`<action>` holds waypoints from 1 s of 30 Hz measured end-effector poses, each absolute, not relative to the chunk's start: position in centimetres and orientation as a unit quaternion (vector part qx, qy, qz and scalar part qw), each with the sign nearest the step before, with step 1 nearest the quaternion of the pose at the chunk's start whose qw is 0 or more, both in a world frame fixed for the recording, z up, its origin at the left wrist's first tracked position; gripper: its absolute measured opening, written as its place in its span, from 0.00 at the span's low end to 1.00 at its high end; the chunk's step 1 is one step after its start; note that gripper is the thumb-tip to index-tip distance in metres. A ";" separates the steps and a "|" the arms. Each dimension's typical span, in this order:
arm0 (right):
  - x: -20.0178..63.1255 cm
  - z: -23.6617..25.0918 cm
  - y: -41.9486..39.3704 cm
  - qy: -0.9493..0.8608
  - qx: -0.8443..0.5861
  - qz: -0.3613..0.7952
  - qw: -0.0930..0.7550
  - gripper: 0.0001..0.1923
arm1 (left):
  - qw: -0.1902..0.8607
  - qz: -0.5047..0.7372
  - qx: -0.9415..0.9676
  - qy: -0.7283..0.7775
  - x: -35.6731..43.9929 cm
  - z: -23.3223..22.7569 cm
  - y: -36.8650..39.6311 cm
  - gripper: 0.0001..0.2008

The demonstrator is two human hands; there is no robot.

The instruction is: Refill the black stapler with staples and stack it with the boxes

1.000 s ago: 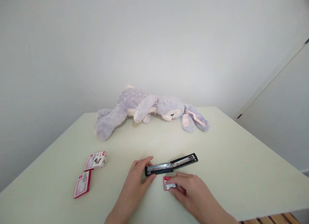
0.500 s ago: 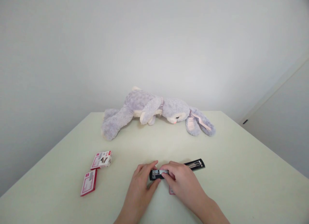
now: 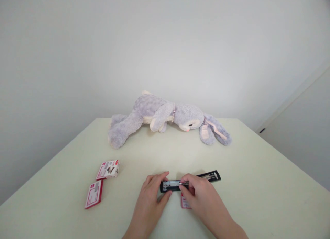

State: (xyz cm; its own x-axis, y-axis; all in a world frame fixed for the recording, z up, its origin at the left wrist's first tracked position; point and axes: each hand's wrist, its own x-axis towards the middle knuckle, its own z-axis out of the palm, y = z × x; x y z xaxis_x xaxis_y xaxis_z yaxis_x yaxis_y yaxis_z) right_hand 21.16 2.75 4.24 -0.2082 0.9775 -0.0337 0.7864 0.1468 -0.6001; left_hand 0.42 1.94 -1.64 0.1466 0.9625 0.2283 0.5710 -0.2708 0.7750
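Note:
A black stapler [image 3: 174, 188] lies folded open on the table, its metal staple channel facing up. My left hand [image 3: 153, 197] grips its left end between thumb and fingers. Over the stapler's middle, my right hand [image 3: 198, 194] is closed in a pinch at the channel; whatever small piece sits between the fingertips is too small to make out. The stapler's other arm [image 3: 213, 176] reaches out to the right beyond that hand. Partly covered by my right hand is a small red and white box [image 3: 185, 202], just below the stapler.
Two small red and white boxes lie at the left, touching or nearly so: one box with a stapler picture [image 3: 107, 169] and a flatter box [image 3: 93, 194]. A grey plush rabbit [image 3: 152, 110] lies on its side along the back of the table [image 3: 247, 197], by the wall.
My right hand has slid right along the stapler, uncovering more of the metal channel and of the small box below. My left hand keeps its place.

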 end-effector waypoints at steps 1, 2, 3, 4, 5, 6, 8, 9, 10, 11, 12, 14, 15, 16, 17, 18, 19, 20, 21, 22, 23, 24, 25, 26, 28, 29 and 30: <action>21.0 4.3 2.6 -0.731 -0.600 0.266 0.189 0.08 | 0.267 0.366 0.708 0.541 0.4 -1.6 1.9 0.28; 20.8 4.3 2.4 -0.731 -0.590 0.280 0.195 0.09 | 0.266 0.366 0.709 0.541 0.4 -1.7 1.9 0.28; 20.5 4.4 2.1 -0.736 -0.574 0.297 0.203 0.10 | 0.267 0.366 0.709 0.540 0.4 -1.6 1.9 0.28; 20.3 4.4 1.9 -0.741 -0.554 0.315 0.213 0.11 | 0.268 0.366 0.709 0.540 0.4 -1.6 1.9 0.28; 20.2 4.3 1.6 -0.742 -0.536 0.334 0.225 0.13 | 0.269 0.367 0.708 0.540 0.4 -1.6 1.8 0.28; 20.4 4.2 1.3 -0.739 -0.523 0.352 0.236 0.14 | 0.270 0.367 0.707 0.540 0.4 -1.6 1.8 0.28; 21.8 3.5 0.7 -0.715 -0.529 0.381 0.253 0.15 | 0.270 0.368 0.704 0.544 0.5 -1.6 1.8 0.28; 23.0 3.0 0.4 -0.695 -0.547 0.390 0.255 0.16 | 0.271 0.367 0.703 0.545 0.5 -1.5 1.8 0.28; 24.5 2.4 0.2 -0.677 -0.570 0.391 0.254 0.20 | 0.272 0.366 0.702 0.546 0.5 -1.5 1.8 0.28; 26.2 1.8 0.1 -0.663 -0.591 0.394 0.238 0.24 | 0.273 0.365 0.702 0.547 0.5 -1.5 1.8 0.28; 27.9 1.3 0.1 -0.646 -0.614 0.391 0.230 0.27 | 0.274 0.364 0.702 0.547 0.5 -1.5 1.9 0.28; 30.9 0.8 0.5 -0.612 -0.644 0.384 0.252 0.24 | 0.276 0.363 0.702 0.547 0.5 -1.5 1.9 0.28; 31.9 0.9 0.9 -0.601 -0.642 0.389 0.274 0.24 | 0.277 0.363 0.702 0.546 0.5 -1.6 1.9 0.28; 32.4 1.2 1.4 -0.595 -0.629 0.402 0.298 0.28 | 0.277 0.364 0.701 0.547 0.5 -1.6 1.9 0.28; 32.6 1.7 1.9 -0.594 -0.607 0.421 0.318 0.32 | 0.278 0.364 0.700 0.548 0.5 -1.6 1.9 0.29; 32.4 2.3 2.5 -0.598 -0.581 0.441 0.333 0.33 | 0.279 0.365 0.698 0.550 0.5 -1.7 1.9 0.30; 31.9 2.9 3.1 -0.604 -0.554 0.460 0.340 0.32 | 0.280 0.367 0.694 0.552 0.5 -1.7 1.9 0.30; 31.1 3.6 3.7 -0.613 -0.532 0.474 0.342 0.30 | 0.282 0.369 0.691 0.554 0.5 -1.8 1.9 0.31; 30.2 4.2 4.3 -0.622 -0.514 0.484 0.340 0.29 | 0.284 0.371 0.688 0.555 0.5 -1.8 1.8 0.31; 29.3 4.7 4.8 -0.631 -0.500 0.489 0.336 0.27 | 0.287 0.374 0.686 0.555 0.5 -1.8 1.8 0.32; 28.2 5.1 5.3 -0.642 -0.488 0.492 0.329 0.25 | 0.289 0.376 0.682 0.557 0.6 -1.8 1.8 0.33; 27.2 5.4 5.7 -0.655 -0.478 0.490 0.320 0.22 | 0.291 0.379 0.678 0.559 0.6 -1.9 1.8 0.34; 26.1 5.7 6.0 -0.674 -0.466 0.484 0.307 0.19 | 0.292 0.381 0.673 0.563 0.7 -2.0 1.8 0.35; 25.1 5.9 6.2 -0.696 -0.455 0.473 0.291 0.16 | 0.293 0.383 0.668 0.567 0.7 -2.1 1.8 0.36; 23.3 6.1 6.6 -0.748 -0.434 0.434 0.254 0.11 | 0.299 0.385 0.657 0.574 0.8 -2.4 1.8 0.38; 22.5 6.1 6.8 -0.772 -0.426 0.408 0.238 0.10 | 0.306 0.386 0.654 0.575 0.8 -2.6 1.9 0.39; 21.8 6.1 7.0 -0.793 -0.419 0.381 0.226 0.09 | 0.313 0.385 0.652 0.573 0.7 -2.7 1.9 0.40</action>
